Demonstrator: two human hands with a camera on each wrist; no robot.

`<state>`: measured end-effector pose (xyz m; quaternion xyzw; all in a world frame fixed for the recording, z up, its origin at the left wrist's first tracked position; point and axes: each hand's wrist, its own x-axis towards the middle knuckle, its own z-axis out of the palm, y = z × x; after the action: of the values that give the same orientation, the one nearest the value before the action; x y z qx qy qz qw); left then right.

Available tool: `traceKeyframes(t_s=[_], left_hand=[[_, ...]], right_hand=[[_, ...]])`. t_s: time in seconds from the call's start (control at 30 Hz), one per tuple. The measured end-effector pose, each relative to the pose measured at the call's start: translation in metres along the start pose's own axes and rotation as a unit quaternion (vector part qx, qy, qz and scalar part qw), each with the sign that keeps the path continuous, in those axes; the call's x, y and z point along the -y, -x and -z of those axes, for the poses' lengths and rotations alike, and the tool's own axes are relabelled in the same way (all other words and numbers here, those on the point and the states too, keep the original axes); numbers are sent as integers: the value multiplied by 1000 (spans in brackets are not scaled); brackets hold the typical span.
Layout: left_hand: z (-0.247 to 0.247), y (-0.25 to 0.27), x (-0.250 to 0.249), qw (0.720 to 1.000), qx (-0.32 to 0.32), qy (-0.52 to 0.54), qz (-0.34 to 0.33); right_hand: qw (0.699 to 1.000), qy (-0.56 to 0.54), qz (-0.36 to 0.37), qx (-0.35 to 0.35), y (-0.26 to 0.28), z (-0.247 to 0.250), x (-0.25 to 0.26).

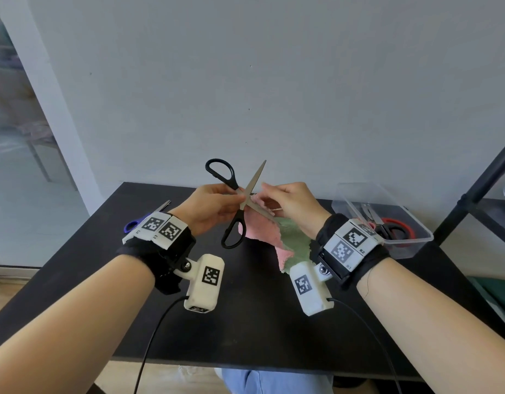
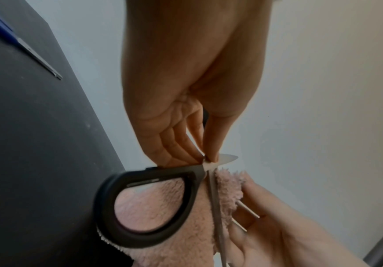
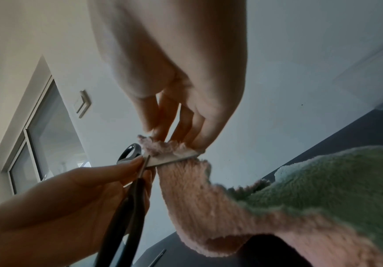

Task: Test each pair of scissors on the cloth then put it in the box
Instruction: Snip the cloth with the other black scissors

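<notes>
Black-handled scissors (image 1: 255, 180) are held above the black table (image 1: 245, 322) with the blades spread wide in an X. My left hand (image 1: 240, 199) pinches them by the blades at the pivot, fingers outside both handle loops (image 2: 192, 180). A pink and green fluffy cloth (image 1: 260, 228) hangs down to the table. My right hand (image 1: 274, 200) pinches its pink top edge (image 3: 163, 146), and the lower blade (image 3: 174, 159) lies across the cloth just under those fingers. A clear plastic box (image 1: 416, 237) stands at the right of the table.
Red-handled scissors (image 1: 396, 223) lie inside the box with another pair. Blue-handled scissors (image 1: 132, 226) lie on the table at the left, partly hidden by my left wrist. A dark shelf frame (image 1: 473, 191) rises at the far right. A wall stands behind the table.
</notes>
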<state>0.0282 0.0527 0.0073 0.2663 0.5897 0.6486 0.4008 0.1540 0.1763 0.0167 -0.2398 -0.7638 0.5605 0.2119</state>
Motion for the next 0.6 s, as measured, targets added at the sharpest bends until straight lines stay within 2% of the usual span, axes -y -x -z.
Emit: traceKeyframes(t_s=[0.2, 0.47, 0.6], left_hand=[[-5, -9, -5, 1000, 6, -3, -15], [-13, -13, -3, 999, -31, -18, -32], [-14, -13, 2, 999, -25, -19, -41]], right_hand=[[1000, 23, 4, 1, -5, 3, 4], [999, 35, 0, -4, -13, 4, 1], [998, 68, -4, 4, -12, 6, -4]])
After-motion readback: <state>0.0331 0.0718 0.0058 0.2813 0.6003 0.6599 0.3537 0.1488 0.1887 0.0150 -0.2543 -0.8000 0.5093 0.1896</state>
